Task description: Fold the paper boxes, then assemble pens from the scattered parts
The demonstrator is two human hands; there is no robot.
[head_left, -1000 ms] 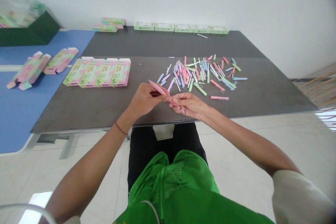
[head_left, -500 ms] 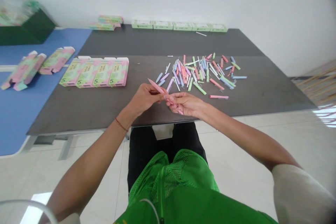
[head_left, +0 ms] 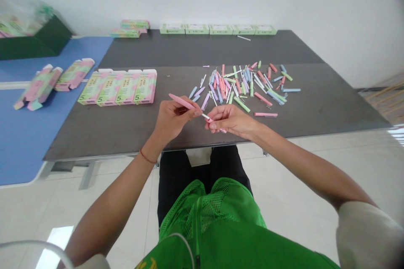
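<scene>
Over the table's front edge, my left hand (head_left: 176,118) is closed around a pink pen barrel (head_left: 180,100), its pointed end up to the left. A thin white refill (head_left: 205,116) sticks out of the barrel's lower end towards my right hand (head_left: 232,121). Those fingers pinch another pink pen piece (head_left: 209,120), partly hidden by them, at the refill's tip; whether the two touch is unclear. Just beyond my hands lies a loose pile of pastel pen parts (head_left: 222,88) and white refills. One pink pen piece (head_left: 265,114) rests apart, to the right.
Several pink-and-green boxes (head_left: 124,88) stand in a row at left on the dark table (head_left: 176,59). Green-white boxes (head_left: 195,29) line the wall. More boxes (head_left: 74,75) and a dark green bin (head_left: 47,38) sit on the blue table (head_left: 19,138).
My hands have drawn apart, the left going left and the right going right. The pink pen has separated into two pieces, exposing the white refill between them. The view has shifted slightly.
</scene>
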